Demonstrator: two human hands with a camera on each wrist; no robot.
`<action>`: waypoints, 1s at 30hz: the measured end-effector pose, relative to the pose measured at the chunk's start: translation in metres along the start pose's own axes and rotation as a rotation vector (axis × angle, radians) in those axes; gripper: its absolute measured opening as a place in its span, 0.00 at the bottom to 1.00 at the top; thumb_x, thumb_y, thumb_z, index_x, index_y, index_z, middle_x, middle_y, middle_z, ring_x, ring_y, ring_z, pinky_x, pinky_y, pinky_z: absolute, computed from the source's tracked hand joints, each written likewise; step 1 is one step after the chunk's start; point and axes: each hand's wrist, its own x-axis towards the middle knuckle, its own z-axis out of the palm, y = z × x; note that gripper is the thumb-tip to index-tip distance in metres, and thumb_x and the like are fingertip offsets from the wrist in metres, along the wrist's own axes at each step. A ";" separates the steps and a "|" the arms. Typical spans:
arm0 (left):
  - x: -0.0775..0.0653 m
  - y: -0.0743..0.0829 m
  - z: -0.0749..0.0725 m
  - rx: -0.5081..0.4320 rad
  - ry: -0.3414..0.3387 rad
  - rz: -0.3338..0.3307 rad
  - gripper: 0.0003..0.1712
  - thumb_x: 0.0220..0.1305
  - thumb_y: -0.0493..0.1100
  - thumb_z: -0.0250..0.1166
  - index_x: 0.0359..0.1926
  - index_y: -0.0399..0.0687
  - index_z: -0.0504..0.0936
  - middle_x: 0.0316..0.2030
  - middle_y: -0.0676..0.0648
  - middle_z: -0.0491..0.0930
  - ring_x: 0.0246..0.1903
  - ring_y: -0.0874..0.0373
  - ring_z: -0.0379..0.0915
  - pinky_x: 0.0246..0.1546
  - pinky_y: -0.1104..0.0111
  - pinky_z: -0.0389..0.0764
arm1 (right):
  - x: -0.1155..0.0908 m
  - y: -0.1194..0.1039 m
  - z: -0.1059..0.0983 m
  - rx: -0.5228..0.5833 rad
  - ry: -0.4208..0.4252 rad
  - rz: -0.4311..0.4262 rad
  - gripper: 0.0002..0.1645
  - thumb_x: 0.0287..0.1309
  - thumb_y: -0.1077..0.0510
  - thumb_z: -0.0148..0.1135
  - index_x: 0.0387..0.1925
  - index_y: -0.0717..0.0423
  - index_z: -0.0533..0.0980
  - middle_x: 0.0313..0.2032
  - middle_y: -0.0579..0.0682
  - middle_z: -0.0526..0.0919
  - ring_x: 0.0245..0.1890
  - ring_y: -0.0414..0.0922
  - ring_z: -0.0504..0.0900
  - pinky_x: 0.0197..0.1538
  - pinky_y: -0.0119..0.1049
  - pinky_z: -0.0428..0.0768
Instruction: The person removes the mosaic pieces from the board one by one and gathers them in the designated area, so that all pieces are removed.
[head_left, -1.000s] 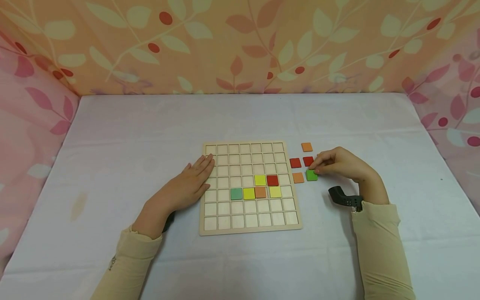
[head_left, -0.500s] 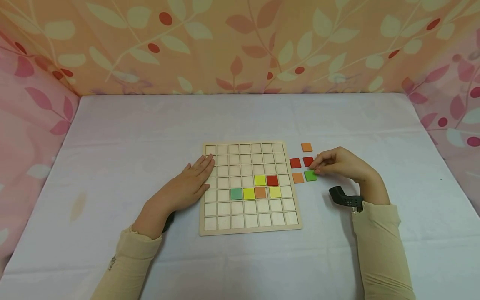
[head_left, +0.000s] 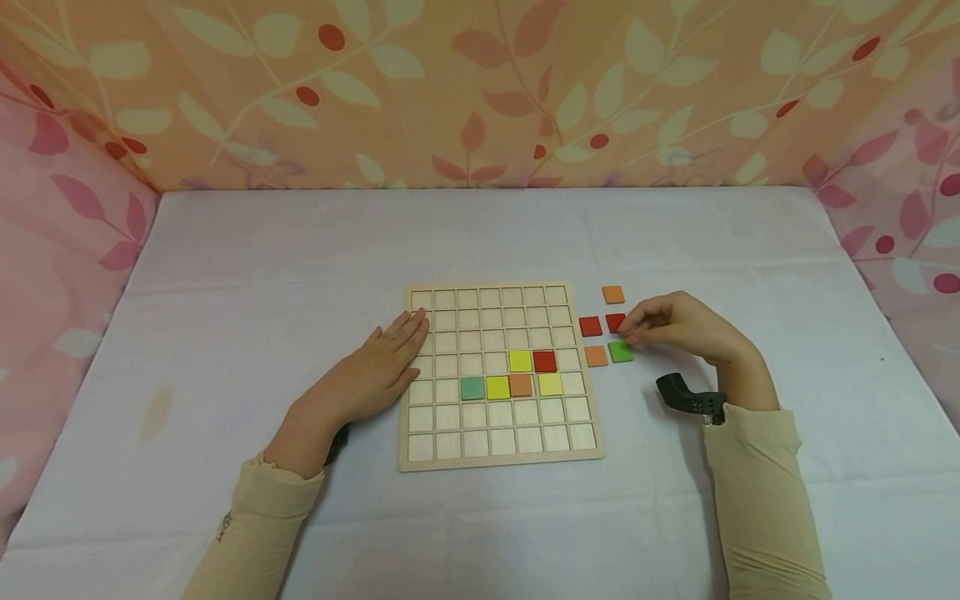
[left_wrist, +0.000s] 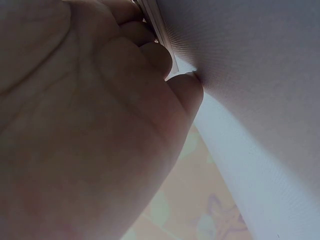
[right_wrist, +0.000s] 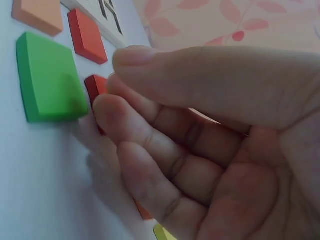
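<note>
A square wooden grid board [head_left: 480, 463] lies on the white table. My left hand [head_left: 375, 367] rests flat across its left edge, fingers straight; in the left wrist view its fingertips meet the board's side. My right hand [head_left: 686, 329] hovers beside the loose tiles, fingers loosely curled and nothing between thumb and fingers. Right by its fingertips lies a green tile [head_left: 621, 352]. A red tile [head_left: 616, 322] is partly covered by the fingers. In the right wrist view, the green tile [right_wrist: 50, 80] lies just beyond the fingertips.
Another red tile [head_left: 590, 326] and two orange tiles [head_left: 613, 294] lie right of the board. Set in its cells are a teal tile [head_left: 472, 388], several yellow tiles [head_left: 498, 387], an orange and a red one. Beneath my right hand, a yellow piece [right_wrist: 162, 232] peeks out.
The green tile has slid slightly left toward the orange tile, and my right fingertips have come off it. My left hand and the board have stayed in place.
</note>
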 end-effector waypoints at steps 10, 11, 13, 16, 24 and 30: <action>-0.001 0.000 -0.002 -0.001 0.006 0.000 0.35 0.72 0.41 0.49 0.72 0.35 0.45 0.73 0.41 0.39 0.72 0.47 0.32 0.67 0.47 0.45 | 0.007 -0.013 0.011 0.041 0.027 -0.071 0.08 0.54 0.67 0.65 0.37 0.68 0.81 0.36 0.58 0.84 0.39 0.39 0.81 0.42 0.27 0.79; -0.001 0.000 -0.002 -0.001 0.006 0.001 0.35 0.72 0.41 0.49 0.72 0.35 0.45 0.73 0.40 0.39 0.72 0.47 0.32 0.67 0.47 0.45 | 0.008 -0.015 0.013 0.046 0.030 -0.075 0.08 0.54 0.67 0.65 0.37 0.68 0.81 0.36 0.58 0.84 0.39 0.39 0.81 0.42 0.27 0.79; -0.001 0.000 -0.002 0.000 0.005 0.002 0.35 0.71 0.41 0.50 0.72 0.35 0.45 0.73 0.40 0.39 0.72 0.47 0.32 0.67 0.47 0.45 | 0.010 -0.018 0.017 0.054 0.040 -0.083 0.08 0.54 0.67 0.65 0.37 0.68 0.81 0.35 0.58 0.84 0.38 0.39 0.81 0.41 0.27 0.79; -0.001 0.000 -0.002 0.000 0.007 0.005 0.35 0.71 0.41 0.50 0.72 0.34 0.45 0.73 0.40 0.40 0.72 0.47 0.32 0.67 0.47 0.45 | 0.012 -0.024 0.023 0.066 0.045 -0.086 0.09 0.53 0.67 0.66 0.37 0.68 0.81 0.36 0.58 0.84 0.36 0.40 0.82 0.39 0.28 0.79; -0.001 -0.001 -0.002 -0.002 0.009 0.003 0.36 0.71 0.41 0.50 0.72 0.34 0.45 0.73 0.40 0.39 0.72 0.47 0.32 0.67 0.47 0.45 | 0.021 -0.033 0.042 0.110 0.011 -0.116 0.08 0.52 0.69 0.66 0.37 0.67 0.81 0.36 0.59 0.83 0.35 0.44 0.82 0.39 0.31 0.79; 0.000 0.000 0.001 -0.008 0.003 0.005 0.36 0.71 0.41 0.51 0.72 0.34 0.46 0.73 0.40 0.39 0.72 0.46 0.33 0.67 0.47 0.45 | 0.027 -0.037 0.055 0.092 -0.047 -0.170 0.07 0.53 0.69 0.65 0.36 0.65 0.81 0.36 0.56 0.83 0.36 0.44 0.81 0.39 0.31 0.79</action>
